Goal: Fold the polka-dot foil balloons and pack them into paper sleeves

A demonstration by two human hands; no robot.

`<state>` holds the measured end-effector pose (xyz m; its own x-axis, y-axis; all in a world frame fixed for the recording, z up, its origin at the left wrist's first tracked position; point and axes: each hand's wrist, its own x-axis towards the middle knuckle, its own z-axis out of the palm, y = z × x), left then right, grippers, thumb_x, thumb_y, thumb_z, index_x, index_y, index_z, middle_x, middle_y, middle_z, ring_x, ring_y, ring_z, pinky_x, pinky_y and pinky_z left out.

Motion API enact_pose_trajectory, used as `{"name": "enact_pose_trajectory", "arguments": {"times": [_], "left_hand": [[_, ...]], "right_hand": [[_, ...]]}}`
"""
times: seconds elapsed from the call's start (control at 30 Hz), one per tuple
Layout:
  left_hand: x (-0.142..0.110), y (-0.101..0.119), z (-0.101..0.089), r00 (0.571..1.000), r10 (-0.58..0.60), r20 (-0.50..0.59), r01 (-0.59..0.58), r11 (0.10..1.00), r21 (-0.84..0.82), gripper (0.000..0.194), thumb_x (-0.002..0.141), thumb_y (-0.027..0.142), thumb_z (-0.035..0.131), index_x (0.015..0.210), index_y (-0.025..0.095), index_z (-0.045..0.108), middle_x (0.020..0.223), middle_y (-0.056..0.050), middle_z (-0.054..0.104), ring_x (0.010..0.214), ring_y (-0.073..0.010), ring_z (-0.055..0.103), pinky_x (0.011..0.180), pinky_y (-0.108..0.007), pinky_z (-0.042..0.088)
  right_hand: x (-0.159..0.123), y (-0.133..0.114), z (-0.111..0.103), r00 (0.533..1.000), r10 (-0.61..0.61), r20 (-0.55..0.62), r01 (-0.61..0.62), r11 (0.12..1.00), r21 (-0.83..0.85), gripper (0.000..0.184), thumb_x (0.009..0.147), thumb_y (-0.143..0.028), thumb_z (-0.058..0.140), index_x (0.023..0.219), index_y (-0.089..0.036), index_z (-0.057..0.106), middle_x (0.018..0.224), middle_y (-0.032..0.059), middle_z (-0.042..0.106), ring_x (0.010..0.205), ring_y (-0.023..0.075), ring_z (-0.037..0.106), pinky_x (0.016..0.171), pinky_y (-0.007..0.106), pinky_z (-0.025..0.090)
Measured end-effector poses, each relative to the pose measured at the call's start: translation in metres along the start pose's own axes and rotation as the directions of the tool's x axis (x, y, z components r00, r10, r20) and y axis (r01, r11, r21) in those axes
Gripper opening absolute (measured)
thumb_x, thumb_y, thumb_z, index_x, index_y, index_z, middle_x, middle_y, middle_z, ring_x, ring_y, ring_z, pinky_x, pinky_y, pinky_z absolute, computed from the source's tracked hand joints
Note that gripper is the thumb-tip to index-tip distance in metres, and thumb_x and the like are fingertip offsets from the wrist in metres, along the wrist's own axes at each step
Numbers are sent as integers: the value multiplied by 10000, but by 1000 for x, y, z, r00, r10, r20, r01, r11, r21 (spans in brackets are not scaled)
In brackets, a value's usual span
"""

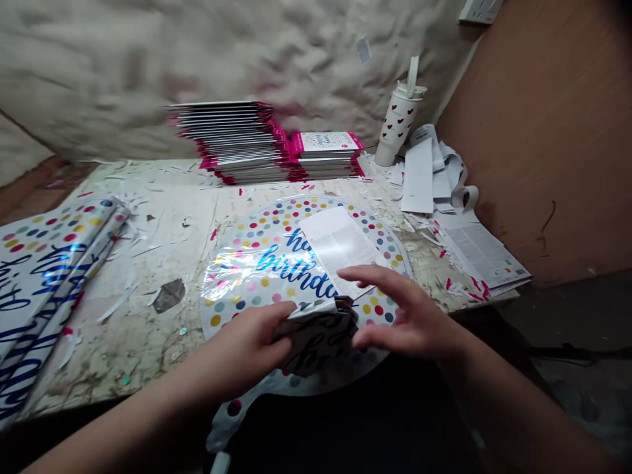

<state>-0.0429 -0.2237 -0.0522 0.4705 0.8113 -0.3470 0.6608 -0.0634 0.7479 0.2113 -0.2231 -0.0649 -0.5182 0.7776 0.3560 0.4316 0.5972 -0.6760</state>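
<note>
A flat foil balloon point(247, 289) with coloured dots and blue "happy birthday" lettering lies at the table's front edge, its tail hanging over. Above its lower part, my left hand point(261, 339) grips a folded foil balloon point(320, 336), silvery with dark lettering, between thumb and fingers. On the right of that folded balloon, my right hand point(399, 316) is open, thumb and fingers apart around its end; touching cannot be told. A white printed card point(338, 240) rests on the flat balloon, just beyond my right fingers.
Pink-edged packets point(237, 141) stand in a tall stack at the back, beside a shorter stack point(328, 155). A white tumbler point(399, 118) with hearts stands at back right, near paper strips and printed sheets point(484, 253). More foil balloons point(44, 283) lie at left. Scraps litter the table point(143, 263).
</note>
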Motion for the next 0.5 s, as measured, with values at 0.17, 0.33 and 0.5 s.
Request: {"name": "enact_pose_trajectory", "arguments": {"times": [0.17, 0.33, 0.5], "left_hand": [[6, 0, 5, 998, 61, 13, -62, 987, 148, 107, 768, 255, 454, 678, 198, 441, 631, 42, 498, 571, -117, 446, 498, -209, 310], [11, -4, 3, 975, 106, 193, -85, 990, -115, 115, 806, 297, 486, 767, 190, 473, 698, 36, 470, 654, -120, 463, 559, -213, 374], [21, -9, -2, 965, 63, 256, 48, 913, -406, 243, 826, 415, 511, 853, 175, 484, 772, 12, 505, 694, -126, 497, 578, -224, 412]], "right_hand": [[23, -15, 19, 990, -114, -84, 117, 992, 37, 109, 812, -276, 608, 868, -194, 651, 1061, 77, 643, 1119, 212, 510, 985, 372, 392], [32, 9, 34, 869, 450, 204, -493, 763, 418, 319, 804, -443, 568, 709, -146, 640, 727, 30, 635, 673, 140, 589, 628, 260, 478], [27, 22, 24, 757, 531, 380, -651, 566, 506, 359, 640, -480, 712, 717, -143, 613, 602, -21, 565, 524, 96, 512, 474, 203, 399]]}}
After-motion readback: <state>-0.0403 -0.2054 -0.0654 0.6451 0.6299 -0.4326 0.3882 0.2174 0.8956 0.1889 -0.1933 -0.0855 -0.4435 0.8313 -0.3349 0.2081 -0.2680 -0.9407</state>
